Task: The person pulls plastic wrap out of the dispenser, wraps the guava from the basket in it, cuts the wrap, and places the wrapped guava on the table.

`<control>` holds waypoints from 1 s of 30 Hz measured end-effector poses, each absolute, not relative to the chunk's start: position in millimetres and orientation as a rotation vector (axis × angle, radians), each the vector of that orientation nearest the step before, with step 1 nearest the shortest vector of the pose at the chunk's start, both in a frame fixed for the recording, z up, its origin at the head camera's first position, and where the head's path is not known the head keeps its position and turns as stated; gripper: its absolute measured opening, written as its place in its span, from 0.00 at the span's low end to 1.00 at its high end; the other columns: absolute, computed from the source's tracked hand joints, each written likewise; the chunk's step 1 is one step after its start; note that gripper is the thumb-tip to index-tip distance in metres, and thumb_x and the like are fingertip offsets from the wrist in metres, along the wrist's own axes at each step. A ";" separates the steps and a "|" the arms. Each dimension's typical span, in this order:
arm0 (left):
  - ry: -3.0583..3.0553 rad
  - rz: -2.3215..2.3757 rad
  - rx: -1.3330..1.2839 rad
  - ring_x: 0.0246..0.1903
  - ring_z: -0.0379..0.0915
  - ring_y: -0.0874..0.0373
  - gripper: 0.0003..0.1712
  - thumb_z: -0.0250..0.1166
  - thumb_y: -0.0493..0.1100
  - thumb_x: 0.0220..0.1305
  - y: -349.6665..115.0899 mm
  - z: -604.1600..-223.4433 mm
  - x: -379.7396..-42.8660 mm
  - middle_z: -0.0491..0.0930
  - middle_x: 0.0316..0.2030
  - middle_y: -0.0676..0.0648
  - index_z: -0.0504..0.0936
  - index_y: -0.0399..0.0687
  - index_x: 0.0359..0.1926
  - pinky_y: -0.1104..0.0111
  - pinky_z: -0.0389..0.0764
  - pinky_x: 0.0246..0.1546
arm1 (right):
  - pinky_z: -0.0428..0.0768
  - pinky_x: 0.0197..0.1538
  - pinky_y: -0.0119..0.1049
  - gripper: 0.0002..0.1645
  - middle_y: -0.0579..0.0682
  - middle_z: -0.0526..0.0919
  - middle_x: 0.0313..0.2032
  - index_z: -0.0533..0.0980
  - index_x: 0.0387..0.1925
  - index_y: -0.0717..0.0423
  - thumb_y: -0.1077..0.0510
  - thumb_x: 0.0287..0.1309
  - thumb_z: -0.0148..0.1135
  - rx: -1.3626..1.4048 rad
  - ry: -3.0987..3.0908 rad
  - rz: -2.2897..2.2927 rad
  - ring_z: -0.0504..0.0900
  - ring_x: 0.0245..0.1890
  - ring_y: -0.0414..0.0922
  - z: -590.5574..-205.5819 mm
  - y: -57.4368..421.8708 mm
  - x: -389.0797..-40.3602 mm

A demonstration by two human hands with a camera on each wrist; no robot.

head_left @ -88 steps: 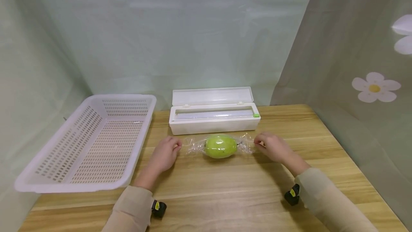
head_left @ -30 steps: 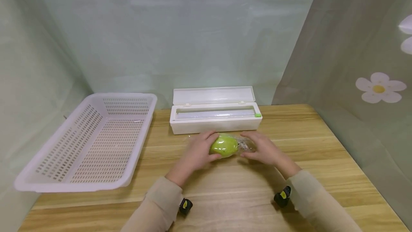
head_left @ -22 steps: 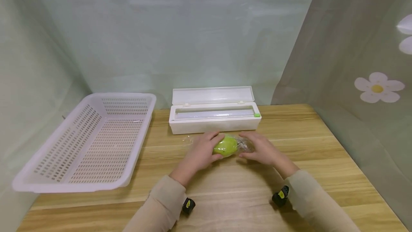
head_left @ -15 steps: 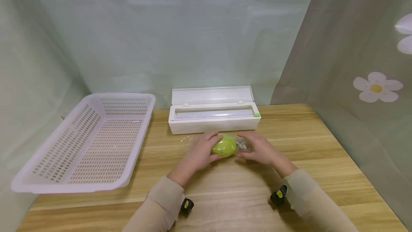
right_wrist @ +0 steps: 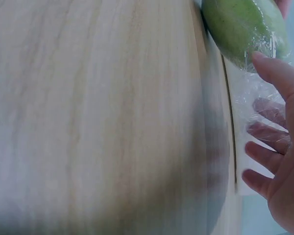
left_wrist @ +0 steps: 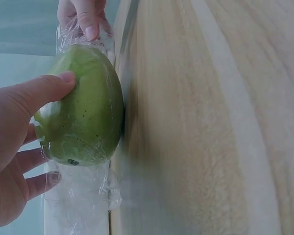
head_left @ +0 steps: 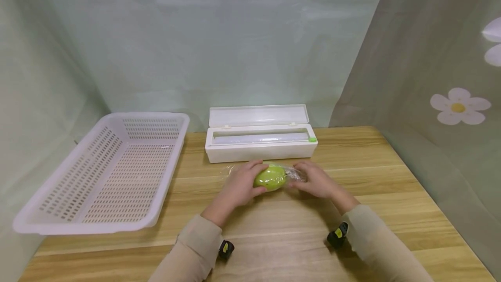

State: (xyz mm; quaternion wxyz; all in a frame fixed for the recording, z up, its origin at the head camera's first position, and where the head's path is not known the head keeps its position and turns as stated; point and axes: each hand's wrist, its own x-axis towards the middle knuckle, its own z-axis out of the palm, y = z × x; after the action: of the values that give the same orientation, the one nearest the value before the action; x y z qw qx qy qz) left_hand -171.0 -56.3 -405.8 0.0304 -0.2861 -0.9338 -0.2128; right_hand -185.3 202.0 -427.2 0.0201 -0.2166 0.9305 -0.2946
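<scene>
A green mango [head_left: 271,177] wrapped in clear cling film [left_wrist: 83,196] lies on its side in front of the white film box. My left hand [head_left: 243,182] holds the mango's left part, thumb on the near side and fingers behind it. Beyond those fingers, the left tail of film hangs loose. At the other end my right hand [head_left: 316,180] holds the gathered right tail of film; its thumb touches the wrapped end of the mango in the right wrist view. The other right fingers lie behind the film, spread and slightly bent.
Behind the mango stands the white cling film box [head_left: 260,153], lid raised, a film roll inside and a green cutter slider [head_left: 312,139] at its right. To the left sits a white perforated basket [head_left: 164,186]. Curtains surround the wooden table [head_left: 282,243].
Both hands have let go of the outstretched film tips and come inward, the left onto the mango, the right to its wrapped end. Lately the right thumb and fingers have drawn closer together.
</scene>
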 end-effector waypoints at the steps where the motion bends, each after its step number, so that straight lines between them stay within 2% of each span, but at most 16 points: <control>1: -2.879 -0.660 -0.882 0.62 0.65 0.44 0.39 0.71 0.52 0.51 -56.3 -406.1 -171.2 0.66 0.65 0.43 0.69 0.49 0.64 0.48 0.65 0.63 | 0.78 0.45 0.42 0.29 0.49 0.81 0.41 0.75 0.48 0.57 0.43 0.50 0.69 -0.655 2.862 -0.952 0.77 0.40 0.44 -427.3 202.4 -184.9; 5: -2.882 -0.680 -0.883 0.63 0.65 0.44 0.39 0.71 0.52 0.52 -56.5 -406.6 -170.8 0.66 0.65 0.42 0.69 0.48 0.64 0.48 0.64 0.63 | 0.76 0.34 0.32 0.20 0.47 0.80 0.33 0.74 0.40 0.55 0.48 0.52 0.68 -0.572 2.765 -1.090 0.75 0.31 0.40 -427.1 202.9 -182.2; 8: -2.880 -0.678 -0.885 0.62 0.65 0.44 0.39 0.71 0.52 0.52 -56.9 -406.3 -170.1 0.66 0.65 0.42 0.69 0.48 0.64 0.48 0.65 0.63 | 0.76 0.32 0.30 0.16 0.48 0.79 0.32 0.72 0.37 0.56 0.53 0.53 0.68 -0.545 2.723 -1.168 0.74 0.30 0.40 -427.8 202.2 -181.2; 17: -2.882 -0.680 -0.877 0.62 0.65 0.45 0.39 0.71 0.51 0.52 -58.3 -405.3 -170.0 0.67 0.65 0.43 0.69 0.49 0.64 0.50 0.65 0.63 | 0.79 0.27 0.35 0.15 0.54 0.79 0.31 0.72 0.41 0.64 0.61 0.54 0.66 -0.417 2.534 -1.460 0.78 0.25 0.44 -430.0 202.7 -179.2; 23: -2.886 -0.682 -0.866 0.63 0.65 0.46 0.39 0.71 0.52 0.52 -58.3 -406.0 -170.3 0.67 0.65 0.44 0.69 0.50 0.64 0.51 0.65 0.63 | 0.84 0.30 0.40 0.13 0.60 0.81 0.34 0.71 0.41 0.71 0.69 0.55 0.61 -0.357 2.398 -1.663 0.83 0.31 0.49 -433.5 204.9 -178.8; 30: -2.888 -0.711 -0.852 0.63 0.65 0.46 0.39 0.71 0.52 0.52 -58.3 -406.8 -169.1 0.66 0.65 0.44 0.68 0.50 0.65 0.51 0.64 0.64 | 0.84 0.34 0.38 0.13 0.48 0.80 0.30 0.71 0.44 0.74 0.69 0.57 0.58 -0.150 2.239 -1.889 0.82 0.31 0.40 -429.9 201.8 -179.3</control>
State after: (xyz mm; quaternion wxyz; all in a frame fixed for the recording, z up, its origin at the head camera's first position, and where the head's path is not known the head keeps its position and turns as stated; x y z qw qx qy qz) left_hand -169.1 -58.3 -406.8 0.0241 -0.2752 -0.9332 -0.2297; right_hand -179.3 201.8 -429.9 0.1038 -0.0509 0.7592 -0.6405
